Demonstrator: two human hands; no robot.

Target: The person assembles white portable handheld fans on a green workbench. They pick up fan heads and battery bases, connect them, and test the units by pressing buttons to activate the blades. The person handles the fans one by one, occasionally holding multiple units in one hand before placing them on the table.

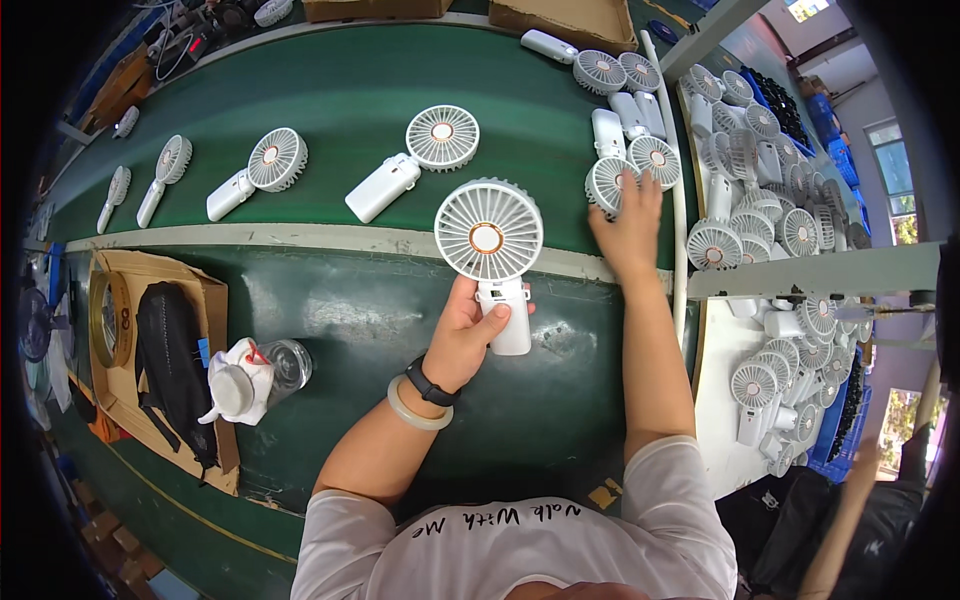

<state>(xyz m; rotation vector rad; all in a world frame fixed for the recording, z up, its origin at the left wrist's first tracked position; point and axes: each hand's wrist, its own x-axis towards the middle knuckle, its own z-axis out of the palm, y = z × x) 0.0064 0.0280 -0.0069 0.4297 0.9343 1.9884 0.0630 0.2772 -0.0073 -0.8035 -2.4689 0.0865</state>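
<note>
White fan (488, 238) is held upright by the curled left hand (460, 328); the right hand (633, 232) (half-open, grip unclear) overlaps two fan heads (655, 155).

Extends the right arm (657, 370) forward, nearly straight, holding the right hand (632, 235) palm down with fingers spread and slightly bent. Angles the left arm (375, 455) inward, curling the left hand (463, 328) into a grip with the thumb in front.
</note>
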